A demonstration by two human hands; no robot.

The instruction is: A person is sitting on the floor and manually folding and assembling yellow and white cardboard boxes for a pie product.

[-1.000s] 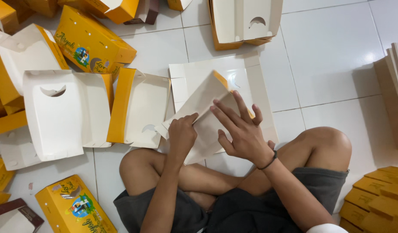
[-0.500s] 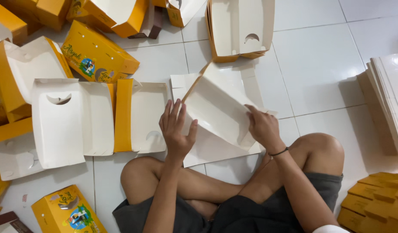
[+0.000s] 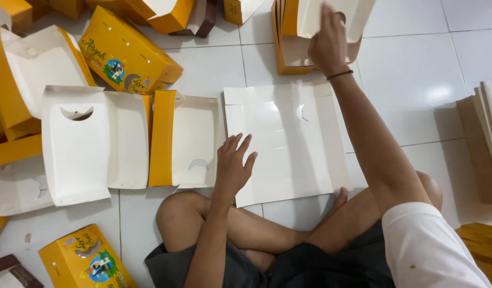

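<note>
A flat white cardboard sheet (image 3: pixel 286 144), creased into panels and with a small half-round cut near its upper middle, lies spread on the white tiled floor (image 3: pixel 417 69) just in front of the person's crossed legs. The left hand (image 3: pixel 233 165) rests palm down on the sheet's left edge, fingers spread and pointing away from the body, the forearm rising straight from the lap. The right arm stretches far forward across the sheet's right side, a thin dark band on the wrist; the right hand (image 3: pixel 327 45) has reached a stack of folded boxes (image 3: pixel 304 32) beyond the sheet's far edge and touches the white flap of the top one, fingers bent onto it, though whether it is pinching the flap cannot be told. Just left of the sheet, touching it, lies an open box (image 3: pixel 184 140) with a yellow side and white inside, and beside that a larger white open box (image 3: pixel 94 141) with a handle cutout. Closed yellow printed boxes (image 3: pixel 126 56) lie farther out at the upper left, one more (image 3: pixel 86 261) near the left knee, and a pile of flat blanks (image 3: pixel 489 133) stands at the right edge
</note>
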